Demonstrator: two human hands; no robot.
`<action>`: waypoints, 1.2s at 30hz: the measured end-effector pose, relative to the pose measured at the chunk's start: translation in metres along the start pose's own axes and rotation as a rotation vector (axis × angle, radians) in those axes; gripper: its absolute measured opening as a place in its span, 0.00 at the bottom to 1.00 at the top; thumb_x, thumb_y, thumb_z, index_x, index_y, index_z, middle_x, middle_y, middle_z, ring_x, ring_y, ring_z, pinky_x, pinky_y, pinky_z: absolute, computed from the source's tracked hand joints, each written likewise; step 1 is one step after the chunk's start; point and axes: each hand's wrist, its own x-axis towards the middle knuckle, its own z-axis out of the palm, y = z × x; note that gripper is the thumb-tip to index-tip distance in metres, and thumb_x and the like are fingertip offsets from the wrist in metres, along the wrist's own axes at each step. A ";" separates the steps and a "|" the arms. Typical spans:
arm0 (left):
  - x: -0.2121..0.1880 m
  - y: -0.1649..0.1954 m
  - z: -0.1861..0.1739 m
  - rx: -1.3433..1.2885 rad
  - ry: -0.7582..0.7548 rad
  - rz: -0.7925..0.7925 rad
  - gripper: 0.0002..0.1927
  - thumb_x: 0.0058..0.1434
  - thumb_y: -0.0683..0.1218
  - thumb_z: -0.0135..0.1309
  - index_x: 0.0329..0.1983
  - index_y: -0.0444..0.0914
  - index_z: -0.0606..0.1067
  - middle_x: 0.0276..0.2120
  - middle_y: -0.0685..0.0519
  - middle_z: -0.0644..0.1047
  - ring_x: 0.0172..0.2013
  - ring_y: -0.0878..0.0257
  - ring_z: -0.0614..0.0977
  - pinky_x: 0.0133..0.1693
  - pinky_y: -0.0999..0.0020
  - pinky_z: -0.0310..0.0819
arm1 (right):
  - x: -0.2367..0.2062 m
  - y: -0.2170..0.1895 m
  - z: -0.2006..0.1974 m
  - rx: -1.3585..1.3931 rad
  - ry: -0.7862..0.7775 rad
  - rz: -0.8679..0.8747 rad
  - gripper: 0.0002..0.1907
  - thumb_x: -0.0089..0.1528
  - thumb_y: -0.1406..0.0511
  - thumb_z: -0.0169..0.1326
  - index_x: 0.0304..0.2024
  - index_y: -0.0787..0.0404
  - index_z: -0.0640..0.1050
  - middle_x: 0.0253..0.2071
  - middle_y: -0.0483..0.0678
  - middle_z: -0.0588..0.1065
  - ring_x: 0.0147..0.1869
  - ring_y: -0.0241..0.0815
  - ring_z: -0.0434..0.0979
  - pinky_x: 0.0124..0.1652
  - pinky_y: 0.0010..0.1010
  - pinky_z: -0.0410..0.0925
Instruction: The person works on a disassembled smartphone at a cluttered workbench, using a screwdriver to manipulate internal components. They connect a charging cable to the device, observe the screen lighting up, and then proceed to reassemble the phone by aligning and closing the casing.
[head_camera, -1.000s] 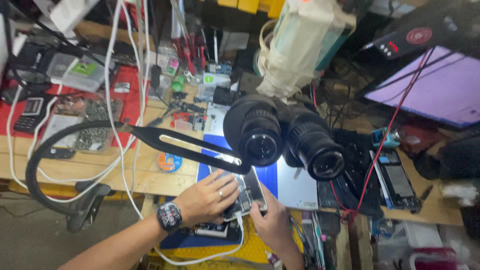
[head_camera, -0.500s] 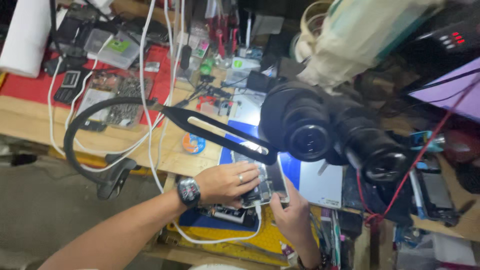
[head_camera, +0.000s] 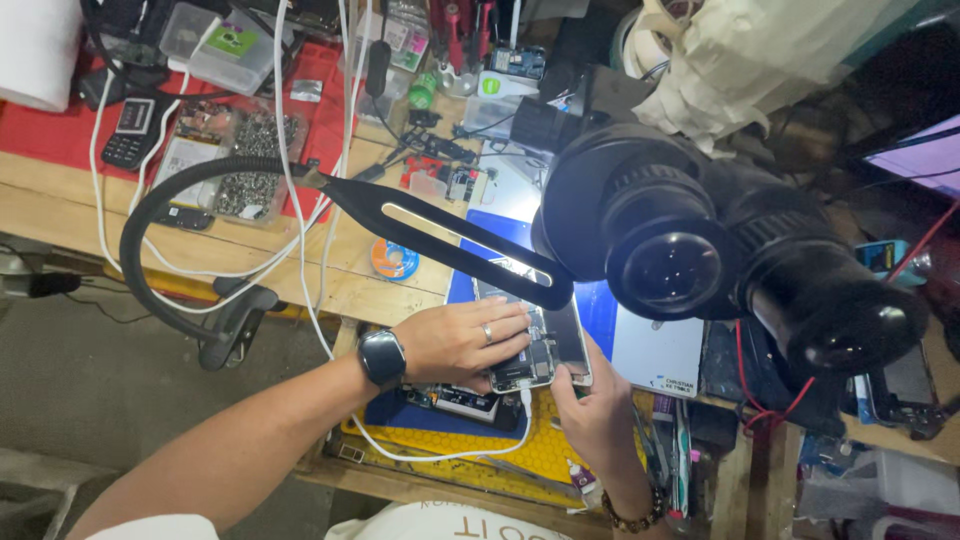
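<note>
An opened phone (head_camera: 545, 345) with its circuit boards showing lies on a blue mat (head_camera: 600, 310) under a black gooseneck lamp (head_camera: 440, 235). My left hand (head_camera: 460, 340), with a ring and a dark wristwatch, rests flat on the phone's left side, pressing it down. My right hand (head_camera: 595, 410) comes from below and pinches the phone's lower right corner with thumb and fingers. A second opened phone (head_camera: 460, 400) lies just below my left hand on a yellow honeycomb mat (head_camera: 530, 445).
A big black microscope head (head_camera: 720, 260) hangs over the bench at right. White cables (head_camera: 300, 200), a red mat with parts trays (head_camera: 230, 150), tools and a solder reel (head_camera: 393, 260) crowd the wooden bench. More phones (head_camera: 900, 385) lie at far right.
The view has dropped closer, so the microscope and the hands look larger. Both hands stay on the opened phone in nearly the same grip.
</note>
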 end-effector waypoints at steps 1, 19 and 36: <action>0.000 0.000 0.000 0.009 0.002 0.008 0.45 0.39 0.53 0.70 0.60 0.30 0.70 0.62 0.39 0.70 0.66 0.43 0.69 0.67 0.51 0.61 | 0.000 0.000 0.000 -0.015 0.007 -0.033 0.26 0.59 0.72 0.55 0.61 0.69 0.72 0.40 0.58 0.82 0.42 0.44 0.86 0.39 0.32 0.76; 0.007 0.003 -0.009 0.089 -0.037 0.017 0.46 0.37 0.57 0.69 0.58 0.29 0.72 0.59 0.41 0.72 0.64 0.46 0.70 0.66 0.53 0.63 | -0.001 0.002 0.001 0.016 -0.023 0.012 0.27 0.59 0.72 0.53 0.63 0.68 0.71 0.40 0.56 0.82 0.41 0.43 0.86 0.37 0.30 0.78; 0.007 0.006 -0.008 0.213 -0.030 0.036 0.47 0.37 0.61 0.67 0.58 0.30 0.73 0.58 0.43 0.73 0.62 0.46 0.72 0.64 0.53 0.65 | -0.001 0.003 0.001 0.041 -0.001 -0.003 0.26 0.59 0.73 0.54 0.62 0.68 0.72 0.41 0.56 0.82 0.42 0.42 0.86 0.38 0.31 0.77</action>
